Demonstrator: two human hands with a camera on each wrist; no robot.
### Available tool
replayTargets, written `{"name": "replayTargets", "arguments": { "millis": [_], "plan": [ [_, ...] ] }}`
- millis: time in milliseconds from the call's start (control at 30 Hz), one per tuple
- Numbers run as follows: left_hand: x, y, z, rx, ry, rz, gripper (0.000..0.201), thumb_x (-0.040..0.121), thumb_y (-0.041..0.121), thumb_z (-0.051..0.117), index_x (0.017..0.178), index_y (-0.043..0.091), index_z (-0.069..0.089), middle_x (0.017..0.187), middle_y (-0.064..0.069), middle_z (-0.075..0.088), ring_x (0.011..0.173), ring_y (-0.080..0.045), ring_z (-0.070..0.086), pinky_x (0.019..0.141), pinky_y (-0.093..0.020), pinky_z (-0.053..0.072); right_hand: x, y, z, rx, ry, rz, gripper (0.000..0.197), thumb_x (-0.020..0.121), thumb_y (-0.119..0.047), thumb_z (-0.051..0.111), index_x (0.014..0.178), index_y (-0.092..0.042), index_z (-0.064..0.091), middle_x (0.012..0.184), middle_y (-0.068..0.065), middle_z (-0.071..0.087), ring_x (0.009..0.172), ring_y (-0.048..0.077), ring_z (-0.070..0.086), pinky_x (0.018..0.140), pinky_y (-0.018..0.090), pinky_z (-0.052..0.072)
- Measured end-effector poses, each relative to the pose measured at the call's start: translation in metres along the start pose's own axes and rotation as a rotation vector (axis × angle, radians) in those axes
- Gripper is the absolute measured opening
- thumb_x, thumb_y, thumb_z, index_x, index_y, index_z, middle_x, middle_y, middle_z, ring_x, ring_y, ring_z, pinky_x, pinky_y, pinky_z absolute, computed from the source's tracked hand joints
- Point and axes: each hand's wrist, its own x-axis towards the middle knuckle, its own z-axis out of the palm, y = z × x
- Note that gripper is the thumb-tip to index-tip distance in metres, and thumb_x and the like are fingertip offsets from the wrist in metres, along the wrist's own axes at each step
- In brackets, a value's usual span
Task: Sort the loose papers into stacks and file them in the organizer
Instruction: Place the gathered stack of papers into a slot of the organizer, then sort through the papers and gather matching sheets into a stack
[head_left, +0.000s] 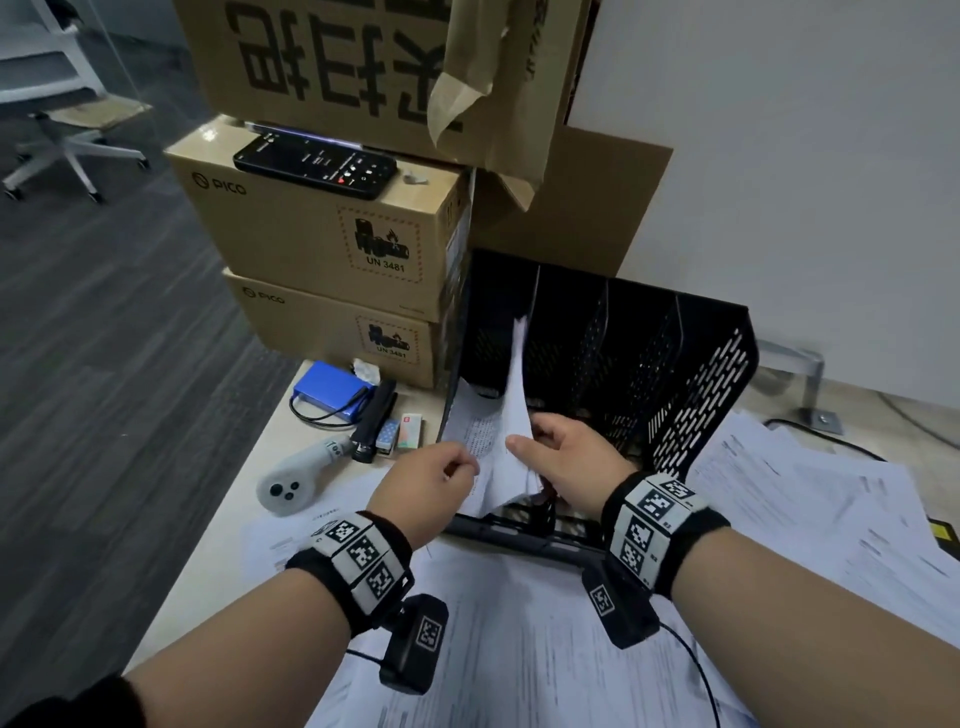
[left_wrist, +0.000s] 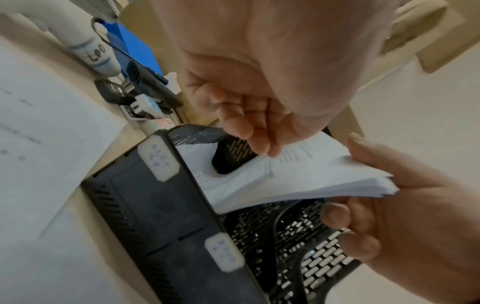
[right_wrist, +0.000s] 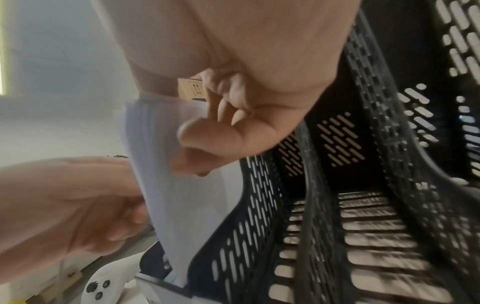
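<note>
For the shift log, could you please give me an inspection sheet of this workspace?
Surface: light desk, loose papers spread over it.
Job's things: paper stack going into leftmost slot of black organizer; other slots look empty.
Clutter: controller, stapler, blue battery pack, phone on cardboard boxes.
Hands: left hand and right hand both hold the stack.
Cables: black cable over papers.
Surroundings: office chair, white wall.

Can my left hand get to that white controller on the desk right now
Probably not yet: the left hand is pinching the paper stack in the organizer. Once freed, the controller lies uncovered just left of it.
</note>
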Motion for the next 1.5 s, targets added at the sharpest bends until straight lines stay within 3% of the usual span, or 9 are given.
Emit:
{"name": "replayTargets", "arguments": {
  "millis": [67,133,267,467,767,933,1133,1300,1500],
  "plan": [
    [-0.013,0.008,0.004,-0.057,-0.029,0.030,0.023,0.093,0.021,0.056,0.075,0.033,0.065,0.071,0.011,0.066,0.061,-0.008,0.056,0.062,-0.029,0.047,-0.013,0.009,-0.007,0.035,0.012,0.030,0.020,0.094,-0.047,0.059,0.103,-0.032,0.068,0.060,-0.014,0.061,0.054,0.017,0.062,0.048,0.032,0.051],
    [-0.025,0.012,0.010,-0.081,-0.100,0.039,0.027,0.092,0.022,0.059,0.070,0.035,0.065,0.064,0.012,0.064,0.056,-0.006,0.055,0.059,-0.028,0.048,-0.024,0.021,-0.015,0.086,0.029,0.069,0.016,0.097,-0.043,0.056,0.102,-0.033,0.068,0.078,-0.009,0.072,0.057,0.019,0.065,0.045,0.027,0.047],
    [-0.042,0.031,0.037,-0.053,-0.319,0.039,0.021,0.089,0.025,0.055,0.076,0.031,0.070,0.073,0.008,0.074,0.068,-0.010,0.070,0.072,-0.037,0.061,-0.051,0.056,-0.041,0.135,0.115,0.156,0.018,0.100,-0.034,0.055,0.107,-0.024,0.068,0.093,0.001,0.076,0.060,0.018,0.063,0.043,0.018,0.041],
    [-0.049,0.075,0.111,0.060,-0.480,0.060,0.017,0.092,0.030,0.055,0.084,0.033,0.070,0.083,0.015,0.076,0.075,-0.003,0.070,0.080,-0.033,0.059,-0.111,0.130,-0.089,0.213,0.224,0.285,0.017,0.097,-0.034,0.055,0.097,-0.024,0.069,0.089,0.001,0.076,0.057,0.012,0.062,0.050,0.023,0.043],
    [-0.062,0.138,0.239,0.146,-0.457,0.084,0.016,0.096,0.026,0.059,0.086,0.027,0.072,0.082,0.015,0.072,0.074,0.006,0.062,0.069,-0.015,0.049,-0.234,0.272,-0.175,0.304,0.303,0.465,0.018,0.096,-0.036,0.056,0.101,-0.024,0.069,0.093,-0.004,0.076,0.062,0.014,0.065,0.058,0.030,0.043],
    [-0.065,0.148,0.288,0.231,-0.418,0.070,0.024,0.096,0.013,0.053,0.104,0.031,0.068,0.117,0.013,0.061,0.107,-0.004,0.057,0.091,-0.021,0.040,-0.285,0.348,-0.206,0.322,0.421,0.558,0.018,0.097,-0.033,0.056,0.097,-0.021,0.069,0.093,-0.002,0.076,0.067,0.017,0.065,0.058,0.028,0.046],
    [-0.068,0.156,0.337,0.416,-0.354,0.094,0.029,0.093,0.019,0.058,0.117,0.034,0.059,0.132,0.010,0.056,0.123,-0.013,0.052,0.106,-0.032,0.042,-0.324,0.418,-0.218,0.403,0.664,0.613,0.013,0.092,-0.028,0.058,0.095,-0.024,0.070,0.086,0.002,0.070,0.078,0.023,0.063,0.073,0.040,0.055],
    [-0.063,0.167,0.357,0.609,-0.359,0.199,0.052,0.089,0.026,0.061,0.140,0.028,0.049,0.149,0.007,0.045,0.135,-0.017,0.045,0.111,-0.036,0.039,-0.326,0.424,-0.210,0.612,0.734,0.624,0.011,0.094,-0.021,0.057,0.099,-0.020,0.067,0.096,0.009,0.070,0.088,0.028,0.068,0.065,0.035,0.059],
    [-0.048,0.182,0.396,0.734,-0.509,0.247,0.069,0.095,0.025,0.052,0.155,0.043,0.024,0.168,0.013,0.011,0.149,-0.019,0.025,0.118,-0.040,0.026,-0.328,0.417,-0.202,0.647,0.660,0.662,0.014,0.095,-0.019,0.055,0.094,-0.009,0.064,0.088,0.013,0.069,0.076,0.031,0.071,0.058,0.033,0.056]
  ]
}}
